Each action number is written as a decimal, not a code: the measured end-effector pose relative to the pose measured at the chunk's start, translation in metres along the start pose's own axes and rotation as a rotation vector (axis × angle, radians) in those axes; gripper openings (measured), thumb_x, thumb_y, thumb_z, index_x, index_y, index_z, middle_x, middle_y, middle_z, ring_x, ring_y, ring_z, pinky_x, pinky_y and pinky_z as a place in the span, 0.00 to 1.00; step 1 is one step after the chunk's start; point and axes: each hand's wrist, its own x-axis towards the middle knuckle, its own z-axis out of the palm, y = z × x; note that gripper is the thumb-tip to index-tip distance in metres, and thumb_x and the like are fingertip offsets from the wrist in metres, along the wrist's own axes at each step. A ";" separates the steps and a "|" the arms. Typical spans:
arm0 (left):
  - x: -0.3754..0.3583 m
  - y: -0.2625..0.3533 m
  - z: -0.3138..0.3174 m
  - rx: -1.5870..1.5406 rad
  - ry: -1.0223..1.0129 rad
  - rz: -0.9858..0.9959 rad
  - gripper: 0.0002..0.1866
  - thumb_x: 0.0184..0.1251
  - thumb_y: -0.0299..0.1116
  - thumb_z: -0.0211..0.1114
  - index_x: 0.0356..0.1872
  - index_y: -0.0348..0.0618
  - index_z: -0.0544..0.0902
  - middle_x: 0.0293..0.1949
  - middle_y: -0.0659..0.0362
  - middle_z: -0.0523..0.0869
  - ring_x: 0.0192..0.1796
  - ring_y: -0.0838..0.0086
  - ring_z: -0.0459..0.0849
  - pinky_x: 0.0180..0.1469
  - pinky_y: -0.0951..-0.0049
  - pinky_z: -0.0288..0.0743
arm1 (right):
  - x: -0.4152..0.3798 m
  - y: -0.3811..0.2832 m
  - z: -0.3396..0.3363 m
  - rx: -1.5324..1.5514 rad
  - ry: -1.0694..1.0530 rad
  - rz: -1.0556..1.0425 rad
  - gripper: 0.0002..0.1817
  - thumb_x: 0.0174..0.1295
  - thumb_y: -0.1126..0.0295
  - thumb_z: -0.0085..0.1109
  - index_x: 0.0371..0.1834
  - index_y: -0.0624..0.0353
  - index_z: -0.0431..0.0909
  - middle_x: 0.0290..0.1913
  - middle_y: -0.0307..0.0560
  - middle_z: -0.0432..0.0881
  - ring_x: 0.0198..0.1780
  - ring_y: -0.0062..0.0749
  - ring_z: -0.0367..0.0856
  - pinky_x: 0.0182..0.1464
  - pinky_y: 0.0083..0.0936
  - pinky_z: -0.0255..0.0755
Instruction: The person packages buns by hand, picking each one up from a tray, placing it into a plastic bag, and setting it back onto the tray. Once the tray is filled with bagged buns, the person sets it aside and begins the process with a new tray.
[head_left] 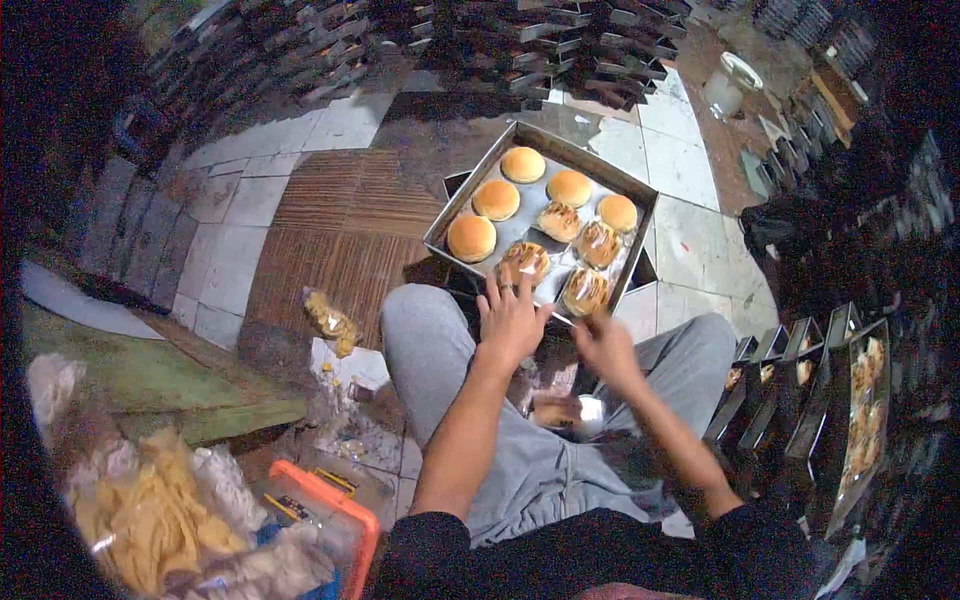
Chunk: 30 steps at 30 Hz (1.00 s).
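Observation:
Between my knees a square metal tray (640, 225) holds several round golden buns; plain ones such as this bun (471, 239) lie along the left and far sides. Others, like this streaked bun (598, 244), have brown streaks and a shiny top. My left hand (512, 325) reaches over the near edge, fingers stretched out and fingertips at the near streaked bun (526, 262). Blurred by motion, my right hand (608, 352) is closed around a thin, light-coloured stick-like tool (562, 318) just below another streaked bun (584, 291), its tip pointing left.
Upright trays with buns (862, 405) stand at the right, and stacks of dark metal trays (540, 45) line the back. An orange-rimmed crate (365, 530) and a bag of yellow stuff (150, 510) are at lower left. A white bucket (732, 85) stands far right.

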 end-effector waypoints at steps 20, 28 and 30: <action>-0.073 0.030 0.019 -0.273 -0.628 0.224 0.24 0.75 0.53 0.63 0.50 0.39 0.84 0.48 0.42 0.87 0.54 0.48 0.85 0.68 0.50 0.66 | -0.134 0.028 0.007 -0.149 -0.090 -0.427 0.22 0.47 0.75 0.64 0.50 0.61 0.80 0.52 0.61 0.81 0.60 0.60 0.76 0.63 0.60 0.66; -0.032 0.078 -0.042 0.086 -0.049 0.578 0.09 0.63 0.41 0.73 0.35 0.49 0.87 0.32 0.59 0.89 0.46 0.61 0.86 0.65 0.53 0.65 | -0.049 -0.039 -0.134 0.299 -0.124 -0.216 0.16 0.59 0.69 0.71 0.50 0.61 0.85 0.44 0.54 0.85 0.47 0.49 0.86 0.51 0.37 0.78; -0.024 0.086 -0.053 0.095 -0.060 0.638 0.10 0.61 0.38 0.74 0.42 0.50 0.87 0.35 0.59 0.90 0.50 0.62 0.85 0.69 0.53 0.64 | -0.047 -0.044 -0.127 0.291 -0.154 -0.328 0.18 0.60 0.72 0.70 0.54 0.63 0.83 0.49 0.56 0.86 0.53 0.50 0.86 0.56 0.36 0.79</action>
